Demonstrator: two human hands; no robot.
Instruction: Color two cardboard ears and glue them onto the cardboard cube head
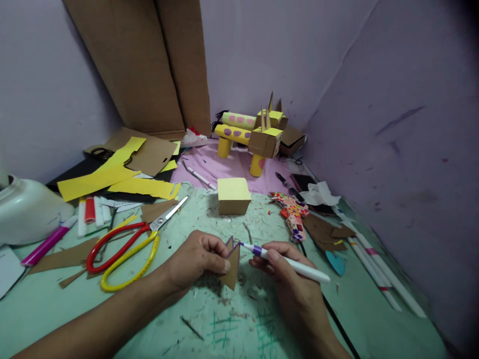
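Note:
Between the thumb and fingers of my left hand [205, 259] is a small folded piece of cardboard [234, 267] with pointed tips and purple along its edges. My right hand [290, 279] grips a white marker with a purple collar [295, 265]. The marker's tip meets or nearly meets the cardboard's upper right edge; I cannot tell which. Just beyond my hands sits a small cardboard box [234, 205] with a pale yellow top. Scissors [149, 229] with red and yellow handles lie left of my left hand.
Two yellow spotted cardboard animals [262, 142] stand at the back. Yellow paper strips [101, 179] and cardboard scraps lie left, near a white jug-like container [30, 209] and a magenta marker [48, 242]. A patterned glue gun [292, 212], its cord, and several white markers [381, 264] lie right.

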